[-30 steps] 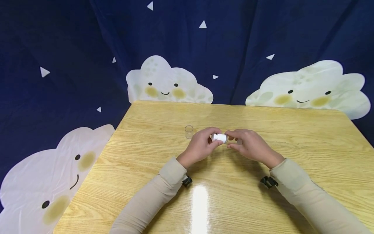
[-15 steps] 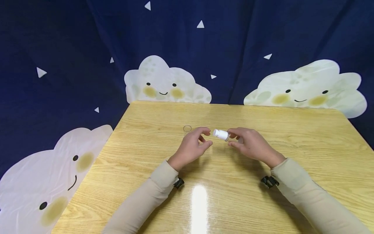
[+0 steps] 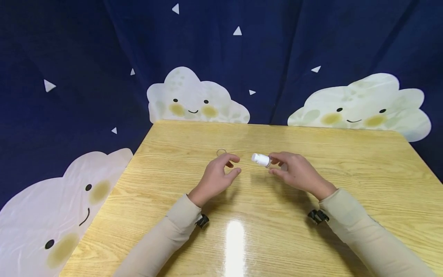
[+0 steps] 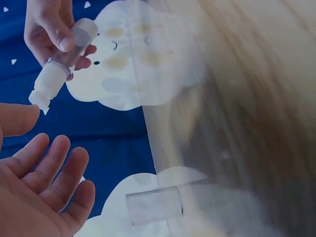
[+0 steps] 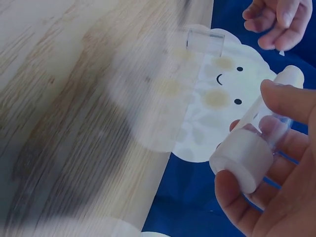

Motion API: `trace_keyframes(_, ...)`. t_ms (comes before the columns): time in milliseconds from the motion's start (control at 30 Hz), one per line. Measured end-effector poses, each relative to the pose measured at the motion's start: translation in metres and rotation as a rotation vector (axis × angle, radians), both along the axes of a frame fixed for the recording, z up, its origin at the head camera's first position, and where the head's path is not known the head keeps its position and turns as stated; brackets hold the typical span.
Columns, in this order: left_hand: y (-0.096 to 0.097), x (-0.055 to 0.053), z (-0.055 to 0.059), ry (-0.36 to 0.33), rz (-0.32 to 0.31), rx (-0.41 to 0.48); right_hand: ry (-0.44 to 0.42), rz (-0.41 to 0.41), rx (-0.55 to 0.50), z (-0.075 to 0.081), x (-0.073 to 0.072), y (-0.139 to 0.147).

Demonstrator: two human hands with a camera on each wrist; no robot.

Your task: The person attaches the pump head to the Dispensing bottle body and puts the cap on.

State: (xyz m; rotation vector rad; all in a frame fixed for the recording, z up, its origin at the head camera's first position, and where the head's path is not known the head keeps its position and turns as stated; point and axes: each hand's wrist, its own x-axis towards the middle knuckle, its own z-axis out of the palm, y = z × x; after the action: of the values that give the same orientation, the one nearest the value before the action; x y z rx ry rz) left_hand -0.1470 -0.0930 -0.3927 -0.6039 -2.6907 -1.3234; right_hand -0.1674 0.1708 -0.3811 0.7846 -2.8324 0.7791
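Note:
My right hand (image 3: 295, 171) holds a small pump bottle (image 3: 261, 159) above the table, its white top tilted up and to the left. In the left wrist view the pump bottle (image 4: 52, 79) has a clear middle, a white head with a small nozzle and a white base. Fingers and thumb of the right hand curl round it in the right wrist view. My left hand (image 3: 214, 175) is apart from the bottle, fingers relaxed and bent, holding nothing. Just beyond it stands a clear, cup-like cylinder (image 4: 155, 205), partly hidden by that hand in the head view.
The light wooden table (image 3: 194, 138) runs back to a dark blue curtain (image 3: 270, 50) printed with white clouds and triangles. Black wrist straps (image 3: 318, 216) sit at both cuffs.
My left hand has let go of the bottle's white top and drawn back to the left, now in front of the clear cylinder. The right hand keeps the bottle in nearly the same place.

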Motion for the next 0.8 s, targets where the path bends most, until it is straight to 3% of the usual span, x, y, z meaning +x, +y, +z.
trace_keyframes(200, -0.0034, 0.0014, -0.0029, 0.008, 0.003, 0.021, 0.011, -0.017, -0.035, -0.0017, -0.0034, -0.0005)
trace_keyframes(500, 0.0011, 0.0002, -0.0071, 0.037, 0.016, 0.027, -0.057, -0.017, -0.091, -0.0070, -0.0060, 0.0013)
trace_keyframes(800, 0.0058, 0.0004, -0.0095, 0.024, 0.001, 0.060, -0.030, -0.007, -0.108, -0.0073, -0.0095, -0.0012)
